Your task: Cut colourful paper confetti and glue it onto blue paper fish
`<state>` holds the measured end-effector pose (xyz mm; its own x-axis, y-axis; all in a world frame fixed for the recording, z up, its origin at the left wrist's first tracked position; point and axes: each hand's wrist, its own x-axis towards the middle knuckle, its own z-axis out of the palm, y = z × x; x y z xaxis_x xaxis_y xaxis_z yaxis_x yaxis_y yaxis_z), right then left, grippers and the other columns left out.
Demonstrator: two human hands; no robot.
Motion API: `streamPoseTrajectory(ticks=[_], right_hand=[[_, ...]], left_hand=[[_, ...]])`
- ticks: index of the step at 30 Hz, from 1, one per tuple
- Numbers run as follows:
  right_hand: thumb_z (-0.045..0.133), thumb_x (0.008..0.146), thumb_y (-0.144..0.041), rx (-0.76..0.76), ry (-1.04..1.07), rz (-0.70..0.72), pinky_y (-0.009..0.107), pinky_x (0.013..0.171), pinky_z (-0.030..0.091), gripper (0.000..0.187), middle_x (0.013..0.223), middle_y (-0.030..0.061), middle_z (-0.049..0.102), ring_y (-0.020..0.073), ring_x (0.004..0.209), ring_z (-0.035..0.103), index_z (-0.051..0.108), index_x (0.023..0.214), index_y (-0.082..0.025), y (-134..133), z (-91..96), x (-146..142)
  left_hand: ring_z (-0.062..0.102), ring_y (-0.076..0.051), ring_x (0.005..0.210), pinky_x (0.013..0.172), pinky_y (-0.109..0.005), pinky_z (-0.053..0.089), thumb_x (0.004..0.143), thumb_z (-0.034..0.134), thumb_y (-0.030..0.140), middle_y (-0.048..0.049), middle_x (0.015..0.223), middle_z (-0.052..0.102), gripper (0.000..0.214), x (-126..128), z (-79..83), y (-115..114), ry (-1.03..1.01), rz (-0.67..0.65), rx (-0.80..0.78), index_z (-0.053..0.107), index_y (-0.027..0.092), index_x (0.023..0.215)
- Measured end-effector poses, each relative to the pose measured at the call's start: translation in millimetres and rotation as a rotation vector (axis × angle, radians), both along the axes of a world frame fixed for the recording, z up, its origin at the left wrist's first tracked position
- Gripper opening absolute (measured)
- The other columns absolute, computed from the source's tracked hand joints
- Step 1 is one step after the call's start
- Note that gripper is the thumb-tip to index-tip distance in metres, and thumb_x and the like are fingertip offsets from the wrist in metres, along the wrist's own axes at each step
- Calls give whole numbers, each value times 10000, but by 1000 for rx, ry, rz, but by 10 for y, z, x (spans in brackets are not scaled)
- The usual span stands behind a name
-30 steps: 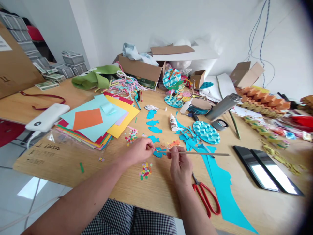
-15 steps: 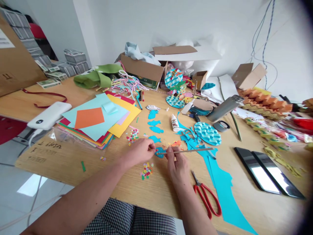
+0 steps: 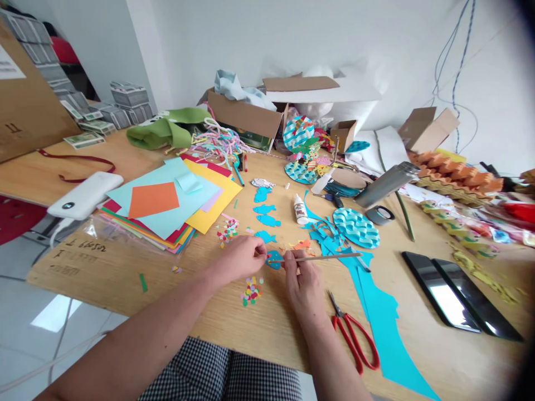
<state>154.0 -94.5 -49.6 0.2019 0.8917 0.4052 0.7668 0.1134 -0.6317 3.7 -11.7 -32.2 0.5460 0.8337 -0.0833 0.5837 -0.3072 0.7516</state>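
Blue paper for the fish (image 3: pixel 276 260), lying on the table (image 3: pixel 167 295) between both hands, nearest to the front in a line of cut-outs (image 3: pixel 268 220) stretching back. At the fish's left end, the left hand (image 3: pixel 246 257), with fingertips drawn together; too small to tell whether pinched on anything. Opposite, the right hand (image 3: pixel 303 278), with thumb and fingers clamped on a thin stick (image 3: pixel 334 257), with one end over the fish and the other out to the right above blue scraps (image 3: pixel 332 236). Tight room between the hands, taken up by fish and stick end.

In front of the left hand, a cluster of dots (image 3: pixel 251 291), with plain wood from there to the front edge. Behind the left wrist, more confetti (image 3: pixel 228 231). Beside the right forearm, scissors (image 3: pixel 355 340), with red handles near the front edge, hemmed in on the far side by a long blue offcut (image 3: pixel 388 328). Past a stretch of wood, two phones (image 3: pixel 438 289) side by side. Behind the right hand, an upright glue bottle (image 3: pixel 300 210). Leftward, open wood between the left forearm and the paper stack (image 3: pixel 159 206), with a green strip (image 3: pixel 143 282) on it; near the table's left edge, a power bank (image 3: pixel 86 195).
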Motion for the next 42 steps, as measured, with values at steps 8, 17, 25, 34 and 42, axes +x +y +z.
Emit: streamPoseTrajectory(ticks=[8, 17, 25, 34, 42], right_hand=[[381, 980, -307, 41, -73, 35, 247, 536, 397, 258, 641, 17, 592, 155, 564, 575, 507, 779, -207, 1, 67, -25], [390, 980, -297, 58, -97, 49, 245, 533, 379, 273, 628, 12, 571, 152, 548, 555, 521, 762, -195, -1, 105, -48], [381, 981, -338, -2, -14, 27, 248, 531, 392, 283, 646, 20, 595, 159, 557, 570, 531, 788, -195, -16, 51, -22], [397, 970, -420, -57, 117, -45, 243, 508, 410, 320, 627, 19, 611, 156, 526, 579, 511, 756, -212, -13, 34, -6], [413, 962, -428, -45, 155, -94, 238, 509, 427, 317, 615, 25, 632, 153, 515, 596, 521, 756, -212, -26, 31, 8]], left_hand=[[645, -173, 681, 585, -252, 425, 744, 587, 165, -31, 730, 713, 94, -3, -2, -1, -5, -1, 1, 679, 180, 743], [619, -155, 631, 560, -249, 394, 775, 586, 185, -16, 686, 687, 83, 18, 40, -22, -38, -12, -38, 655, 173, 729], [610, -157, 633, 565, -248, 391, 787, 560, 175, -11, 685, 674, 93, 26, -32, -41, -10, -43, 62, 648, 187, 761], [618, -169, 691, 620, -267, 434, 811, 564, 182, -28, 755, 683, 89, 29, -72, -53, 16, -53, 133, 644, 190, 772], [609, -167, 684, 615, -266, 427, 807, 558, 182, -35, 758, 681, 90, 22, -44, -60, 14, -61, 130, 642, 187, 778]])
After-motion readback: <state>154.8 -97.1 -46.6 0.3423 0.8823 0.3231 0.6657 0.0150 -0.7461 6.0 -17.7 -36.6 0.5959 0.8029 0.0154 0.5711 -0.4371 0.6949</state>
